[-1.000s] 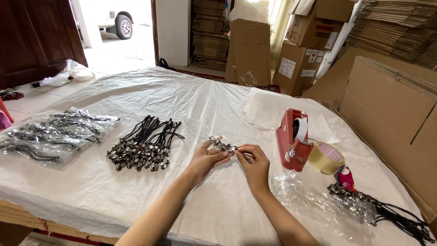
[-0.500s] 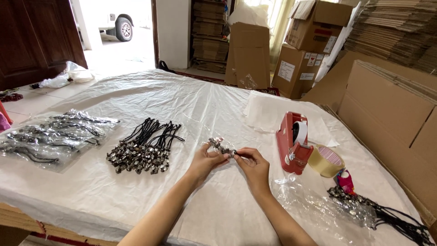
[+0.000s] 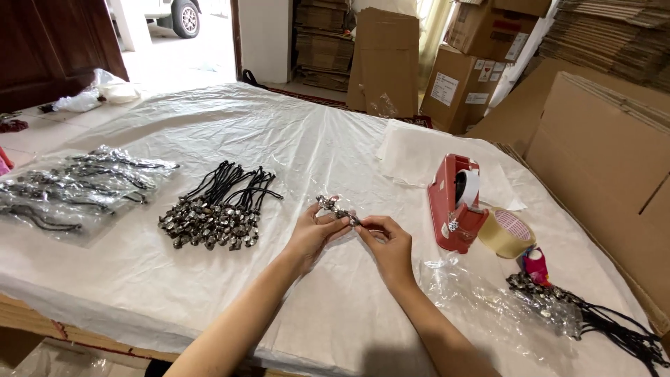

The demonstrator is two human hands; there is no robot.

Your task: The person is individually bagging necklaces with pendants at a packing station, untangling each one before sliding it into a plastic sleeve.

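Both hands — left hand [image 3: 310, 234], right hand [image 3: 387, 244] — pinching the small metal charm piece [image 3: 336, 208] by fingertips; a slip likely drops it onto the plastic sheet [image 3: 279, 139].

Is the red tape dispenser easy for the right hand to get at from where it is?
Probably yes: the tape dispenser stands just beyond the right hand with bare sheet between, though that hand is pinching a small metal charm.
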